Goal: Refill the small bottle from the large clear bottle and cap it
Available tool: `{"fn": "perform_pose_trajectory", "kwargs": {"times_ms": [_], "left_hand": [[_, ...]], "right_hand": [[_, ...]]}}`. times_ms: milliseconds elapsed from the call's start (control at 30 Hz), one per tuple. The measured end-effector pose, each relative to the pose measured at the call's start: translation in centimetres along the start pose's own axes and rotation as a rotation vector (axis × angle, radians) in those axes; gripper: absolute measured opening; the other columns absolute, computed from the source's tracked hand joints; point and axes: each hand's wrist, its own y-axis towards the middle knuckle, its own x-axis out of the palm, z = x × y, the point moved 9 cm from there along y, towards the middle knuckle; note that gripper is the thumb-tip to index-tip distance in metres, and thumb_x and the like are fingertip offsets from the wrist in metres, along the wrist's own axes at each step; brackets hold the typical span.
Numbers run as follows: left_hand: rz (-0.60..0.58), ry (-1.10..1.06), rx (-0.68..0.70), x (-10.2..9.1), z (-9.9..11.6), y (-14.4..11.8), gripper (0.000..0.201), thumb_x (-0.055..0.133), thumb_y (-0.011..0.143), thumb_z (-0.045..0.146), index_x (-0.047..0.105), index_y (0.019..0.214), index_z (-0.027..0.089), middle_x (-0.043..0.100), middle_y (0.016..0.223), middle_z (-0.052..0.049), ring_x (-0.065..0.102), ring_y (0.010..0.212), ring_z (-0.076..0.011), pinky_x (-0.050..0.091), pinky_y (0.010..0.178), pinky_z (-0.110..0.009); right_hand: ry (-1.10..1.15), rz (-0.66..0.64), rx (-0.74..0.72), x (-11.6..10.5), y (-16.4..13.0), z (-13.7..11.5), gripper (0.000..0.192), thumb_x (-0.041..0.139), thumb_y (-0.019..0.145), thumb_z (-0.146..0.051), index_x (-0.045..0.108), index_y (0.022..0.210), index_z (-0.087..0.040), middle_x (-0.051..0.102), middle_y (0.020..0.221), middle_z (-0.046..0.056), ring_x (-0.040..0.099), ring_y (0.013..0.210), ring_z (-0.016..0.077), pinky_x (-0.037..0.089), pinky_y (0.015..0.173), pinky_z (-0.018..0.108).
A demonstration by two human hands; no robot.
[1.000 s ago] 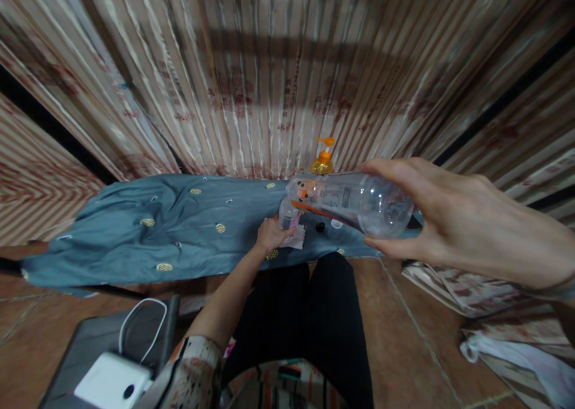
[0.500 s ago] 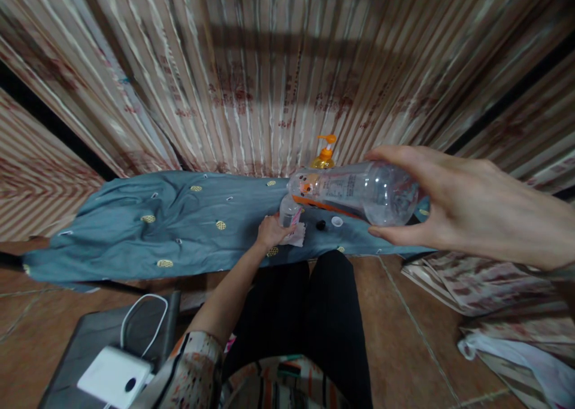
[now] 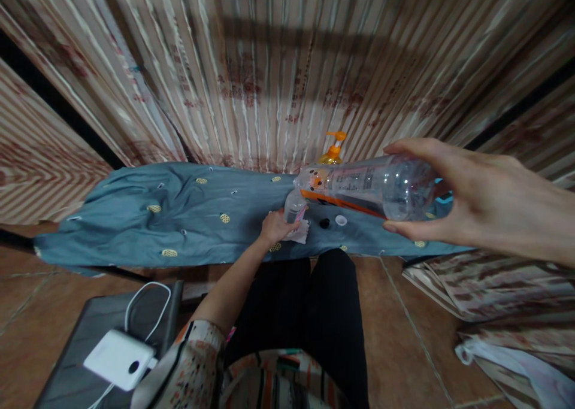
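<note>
My right hand (image 3: 471,196) grips the base of a large clear plastic bottle (image 3: 359,184) with an orange-edged label. The bottle lies almost level in the air, its neck end pointing left and slightly down. That neck end meets the top of a small clear bottle (image 3: 294,207), which my left hand (image 3: 274,226) holds upright with closed fingers. A whitish piece of paper or tissue (image 3: 300,233) lies beneath the small bottle. Right of it on the cloth are a small black cap (image 3: 324,223) and a white cap (image 3: 341,220).
A pump bottle (image 3: 333,153) with an orange top and yellow liquid stands behind the large bottle. The blue pineapple-print cloth (image 3: 242,241) covers a narrow table by a striped curtain (image 3: 278,79). A white power bank (image 3: 120,360) with a cable rests on a grey stool (image 3: 67,355) at lower left.
The view has shifted slightly. My right hand and the large bottle appear a little further right, with the bottle still tipped against the small one. My left hand keeps its grip.
</note>
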Motion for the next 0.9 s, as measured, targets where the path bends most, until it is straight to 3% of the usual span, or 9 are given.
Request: {"fn": "perform_pose_trajectory", "kwargs": {"times_ms": [233, 600, 900], "left_hand": [[-0.003, -0.026, -0.007, -0.2, 0.2, -0.3, 0.055, 0.062, 0.076, 0.058, 0.066, 0.115, 0.019, 0.073, 0.107, -0.012, 0.067, 0.104, -0.029, 0.051, 0.082, -0.03], [-0.011, -0.028, -0.031, -0.1, -0.1, -0.2, 0.056, 0.061, 0.074, 0.062, 0.067, 0.111, 0.02, 0.074, 0.105, -0.011, 0.068, 0.102, -0.0281, 0.052, 0.079, -0.029], [0.002, -0.03, -0.018, -0.2, 0.0, -0.2, 0.056, 0.061, 0.074, 0.062, 0.067, 0.111, 0.021, 0.073, 0.106, -0.011, 0.067, 0.104, -0.028, 0.052, 0.08, -0.029]], "right_hand": [[-0.002, -0.029, -0.017, -0.1, 0.4, -0.3, 0.074, 0.047, 0.082, -0.066, 0.04, 0.138, -0.018, 0.065, 0.114, 0.008, 0.068, 0.081, 0.0205, 0.057, 0.08, 0.031], [-0.021, -0.038, -0.046, -0.5, 1.1, -0.6, 0.077, 0.048, 0.08, -0.068, 0.042, 0.136, -0.015, 0.068, 0.106, 0.009, 0.068, 0.083, 0.0223, 0.056, 0.07, 0.031], [-0.035, -0.085, -0.036, -0.4, 1.6, -0.4, 0.08, 0.052, 0.076, -0.069, 0.039, 0.139, -0.021, 0.069, 0.098, 0.006, 0.069, 0.074, 0.0226, 0.055, 0.06, 0.032]]}}
